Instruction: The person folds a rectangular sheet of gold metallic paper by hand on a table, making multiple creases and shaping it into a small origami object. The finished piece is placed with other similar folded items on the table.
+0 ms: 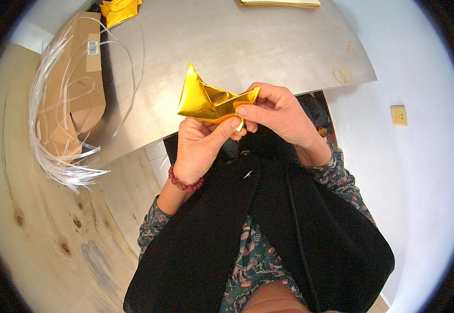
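Between my two hands is a folded piece of shiny gold foil paper (198,96), held up above the table's near edge. Its left end rises to a sharp point, and a pocket-like fold opens along its middle. My left hand (207,137) grips it from below, the thumb pressing near the lower middle edge. At the paper's right end, my right hand (276,107) pinches a flap between thumb and fingers. The fingers behind the paper are partly hidden. A beaded bracelet (183,184) circles my left wrist.
A metal-topped table (164,54) spans the far side. On its left are a cardboard piece (84,78), a bundle of clear plastic strips (39,117) and more folded gold paper (120,11). A paper stack (279,3) lies at the back, rubber bands (342,75) near the right corner.
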Tool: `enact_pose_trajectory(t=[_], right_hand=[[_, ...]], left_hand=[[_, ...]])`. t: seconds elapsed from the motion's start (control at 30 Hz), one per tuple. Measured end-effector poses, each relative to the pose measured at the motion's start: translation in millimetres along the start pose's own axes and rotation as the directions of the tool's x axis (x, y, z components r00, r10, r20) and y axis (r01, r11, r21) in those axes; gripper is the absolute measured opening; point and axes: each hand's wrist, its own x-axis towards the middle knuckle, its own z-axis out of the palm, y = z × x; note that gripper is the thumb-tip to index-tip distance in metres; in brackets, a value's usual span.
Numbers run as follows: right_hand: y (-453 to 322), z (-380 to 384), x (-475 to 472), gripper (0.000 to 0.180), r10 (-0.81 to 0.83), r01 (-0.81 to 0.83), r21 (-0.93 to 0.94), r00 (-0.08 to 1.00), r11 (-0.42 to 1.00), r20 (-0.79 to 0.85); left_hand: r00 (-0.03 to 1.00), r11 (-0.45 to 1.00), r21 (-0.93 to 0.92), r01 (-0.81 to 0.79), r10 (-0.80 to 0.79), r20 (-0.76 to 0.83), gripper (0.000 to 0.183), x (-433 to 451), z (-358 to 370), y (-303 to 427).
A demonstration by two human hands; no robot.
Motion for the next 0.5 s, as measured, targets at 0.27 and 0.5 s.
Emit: enact_pose_trajectory(t=[0.27, 0.5], right_hand=[[2, -2, 1, 0.019, 0.022, -0.024, -0.050, 0.999, 0.998, -0.035], [0, -1, -1, 0.021, 0.023, -0.027, -0.075, 0.998, 0.997, -0.056]], left_hand=[[0.995, 0.996, -0.010, 0.091, -0.091, 0.032, 0.027, 4, 0, -3], [0.997, 0.998, -0.037, 0.052, -0.050, 0.050, 0.028, 4, -1, -13]])
